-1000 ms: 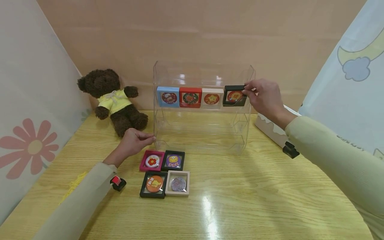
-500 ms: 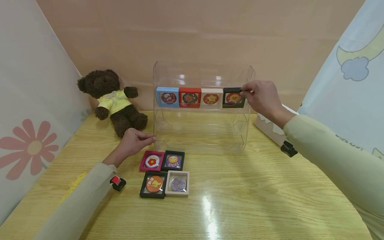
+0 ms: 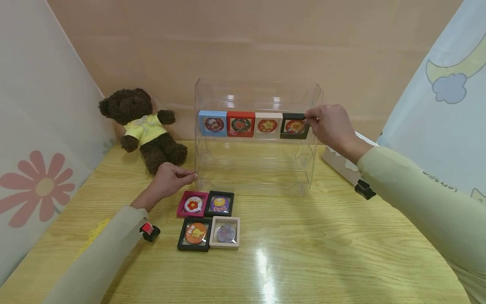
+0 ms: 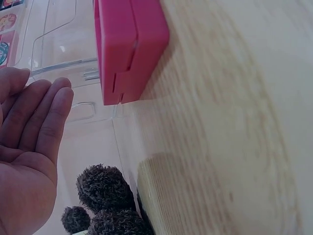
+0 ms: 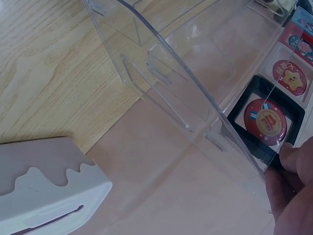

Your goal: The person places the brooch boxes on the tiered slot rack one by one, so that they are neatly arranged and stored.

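Observation:
A clear plastic display rack (image 3: 254,162) stands on the table with a blue frame (image 3: 212,123), a red frame (image 3: 241,124), a cream frame (image 3: 268,125) and a black frame (image 3: 294,126) in a row on one tier. My right hand (image 3: 333,126) pinches the black frame at its upper right corner; in the right wrist view that black frame (image 5: 249,137) shows a red badge. At the rack's lower left edge, my left hand (image 3: 171,180) pinches the side panel between thumb and fingers. Nearest to it lies a magenta frame (image 3: 181,208).
Beside the magenta frame lie a black frame with a purple badge (image 3: 219,203), a black one with an orange badge (image 3: 195,234) and a cream one (image 3: 225,233). A brown teddy bear (image 3: 144,128) sits behind left. A white-and-beige box (image 3: 341,162) stands right.
My right hand has moved slightly left and down, and the black frame has settled lower beside the cream one. My left hand has stayed in place.

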{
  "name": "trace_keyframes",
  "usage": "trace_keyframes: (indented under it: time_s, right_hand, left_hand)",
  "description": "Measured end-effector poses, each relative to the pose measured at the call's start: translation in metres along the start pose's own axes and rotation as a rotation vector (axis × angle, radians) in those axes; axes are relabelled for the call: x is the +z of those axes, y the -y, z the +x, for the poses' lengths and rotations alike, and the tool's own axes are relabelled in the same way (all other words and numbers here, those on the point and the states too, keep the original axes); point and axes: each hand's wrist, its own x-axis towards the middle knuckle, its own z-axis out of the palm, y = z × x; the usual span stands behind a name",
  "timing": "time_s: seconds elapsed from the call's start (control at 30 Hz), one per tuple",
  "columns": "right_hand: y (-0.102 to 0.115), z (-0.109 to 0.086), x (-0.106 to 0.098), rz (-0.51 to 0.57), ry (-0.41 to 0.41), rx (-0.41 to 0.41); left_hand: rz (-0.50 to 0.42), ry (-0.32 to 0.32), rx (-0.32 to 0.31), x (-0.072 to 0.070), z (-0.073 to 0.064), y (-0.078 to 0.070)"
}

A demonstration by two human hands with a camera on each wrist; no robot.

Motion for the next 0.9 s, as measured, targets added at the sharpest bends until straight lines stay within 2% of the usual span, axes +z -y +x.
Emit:
trace_keyframes:
  time_s: [0.17,0.67,0.8,0.9]
  right_hand:
    - [0.001,0.0,0.002,-0.013,0.013,0.005]
    - [0.006,-0.002,0.002,-0.033,0.013,0.019]
    - [0.008,-0.008,0.002,-0.027,-0.044,0.006]
    - [0.011,-0.015,0.007,-0.022,-0.14,-0.075]
  left_hand:
    - [0.01,-0.008,0.019,0.0,0.001,0.001]
    - [-0.001,-0.017,0.013,0.0,0.001,0.001]
    - [-0.007,-0.018,0.022,-0.001,0.001,0.0]
    - [-0.005,-0.017,0.016,-0.001,0.0,0.0]
